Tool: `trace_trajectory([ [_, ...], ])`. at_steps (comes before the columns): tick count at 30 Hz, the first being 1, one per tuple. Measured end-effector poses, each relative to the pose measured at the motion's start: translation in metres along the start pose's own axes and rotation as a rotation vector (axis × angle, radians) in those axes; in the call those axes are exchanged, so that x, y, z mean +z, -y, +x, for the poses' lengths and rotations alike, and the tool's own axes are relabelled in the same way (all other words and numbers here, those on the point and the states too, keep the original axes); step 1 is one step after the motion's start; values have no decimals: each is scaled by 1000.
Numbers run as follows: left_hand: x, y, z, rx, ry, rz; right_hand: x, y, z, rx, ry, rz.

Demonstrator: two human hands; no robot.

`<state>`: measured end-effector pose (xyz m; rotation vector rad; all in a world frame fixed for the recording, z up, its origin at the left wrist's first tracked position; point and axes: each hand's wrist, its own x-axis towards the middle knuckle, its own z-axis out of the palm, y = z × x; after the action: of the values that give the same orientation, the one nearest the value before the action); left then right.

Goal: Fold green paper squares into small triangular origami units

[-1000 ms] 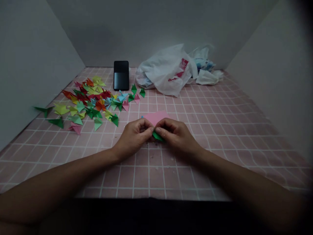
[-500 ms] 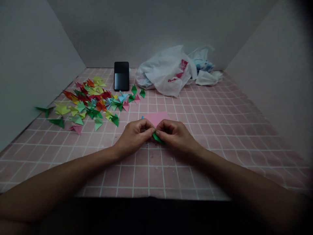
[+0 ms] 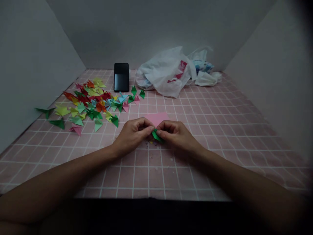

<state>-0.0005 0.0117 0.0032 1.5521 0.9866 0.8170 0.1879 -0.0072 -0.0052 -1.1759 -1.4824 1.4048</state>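
My left hand (image 3: 133,133) and my right hand (image 3: 176,134) meet at the middle of the pink checked table cover (image 3: 220,124), fingers curled. Both pinch a small folded green paper piece (image 3: 156,136) between thumbs and fingertips, just above the surface. Right behind my fingers lies a flat pink paper sheet (image 3: 156,118), partly hidden by my knuckles. Most of the green piece is covered by my fingers.
A scattered heap of folded paper triangles in many colours (image 3: 93,101) fills the left side. A black phone (image 3: 121,77) stands at the back. White plastic bags (image 3: 168,71) lie at the back right. Grey walls enclose three sides.
My hands have stayed at the same spot, with the fingers shifting slightly on the green piece. The view has tilted a little.
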Motion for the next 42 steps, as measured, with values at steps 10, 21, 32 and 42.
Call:
trace_trajectory([
  [10,3,1,0,-107,-13,-79,6,-4,-2,-49,-88,-76],
  [21,2,2,2,-143,27,-205,9,-5,-7,-119,-141,-167],
  [32,2,2,2,-125,-9,-136,12,-7,-6,-80,-145,-30],
  [42,-2,0,1,-116,47,-150,10,-3,-7,-15,-111,127],
])
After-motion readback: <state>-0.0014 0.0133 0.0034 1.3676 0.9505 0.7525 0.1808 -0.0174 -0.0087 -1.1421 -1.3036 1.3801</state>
